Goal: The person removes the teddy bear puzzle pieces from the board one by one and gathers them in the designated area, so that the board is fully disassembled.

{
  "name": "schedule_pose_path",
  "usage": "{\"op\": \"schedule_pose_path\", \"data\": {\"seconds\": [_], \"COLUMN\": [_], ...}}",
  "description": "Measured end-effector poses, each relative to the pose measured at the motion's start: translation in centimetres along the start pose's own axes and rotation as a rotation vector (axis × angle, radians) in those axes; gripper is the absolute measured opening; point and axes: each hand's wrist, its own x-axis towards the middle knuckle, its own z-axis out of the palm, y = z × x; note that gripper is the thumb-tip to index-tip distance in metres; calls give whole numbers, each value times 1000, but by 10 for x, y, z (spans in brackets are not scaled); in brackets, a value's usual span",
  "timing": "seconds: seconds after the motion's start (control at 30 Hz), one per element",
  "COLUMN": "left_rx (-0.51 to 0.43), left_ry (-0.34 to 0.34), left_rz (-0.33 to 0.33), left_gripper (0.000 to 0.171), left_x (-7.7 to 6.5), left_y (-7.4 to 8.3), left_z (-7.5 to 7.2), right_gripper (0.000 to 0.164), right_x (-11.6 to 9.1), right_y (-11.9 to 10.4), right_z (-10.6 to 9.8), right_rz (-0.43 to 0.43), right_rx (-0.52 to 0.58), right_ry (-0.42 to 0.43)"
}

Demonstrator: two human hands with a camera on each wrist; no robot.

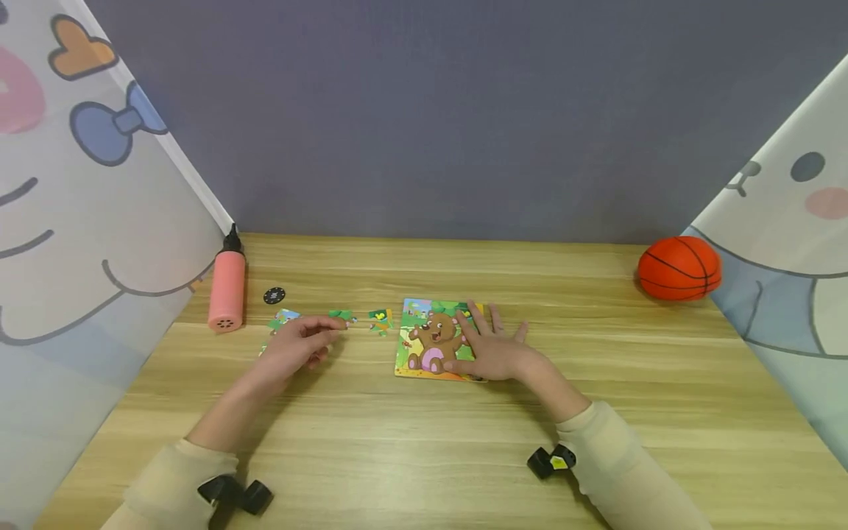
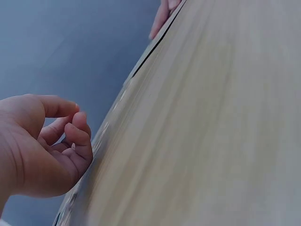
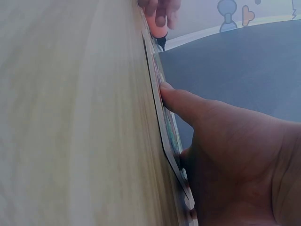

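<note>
Right fingers [image 1: 478, 318] splayed loose on the bear puzzle [image 1: 433, 340], left fingers [image 1: 323, 322] curled, grip unclear

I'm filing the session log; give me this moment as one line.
left hand: near loose pieces, grip unclear | right hand: spread on bear puzzle | ball: far right

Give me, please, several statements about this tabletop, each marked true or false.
1. The right grip rests on the bear puzzle. True.
2. The ball is green. False: it is orange-red with black lines.
3. The black disc lies nearer the pink pump than the ball. True.
4. The left grip lies flat on the bear puzzle. False: its fingers are bent, near loose pieces left of the puzzle.
</note>
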Motion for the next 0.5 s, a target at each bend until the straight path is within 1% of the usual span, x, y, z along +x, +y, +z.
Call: {"op": "schedule_pose_path", "data": {"seconds": [0.23,0.5], "left_rx": [16,-11], "left_ry": [-38,-109], "left_rz": [-7,8], "left_gripper": [30,26], "left_x": [13,24], "left_y": [6,13], "left_z": [20,44], "right_gripper": [105,105], "right_x": [0,0], "right_y": [0,0], "right_z": [2,2], "right_rz": [0,8], "right_rx": [6,-4], "right_ry": [7,12]}}
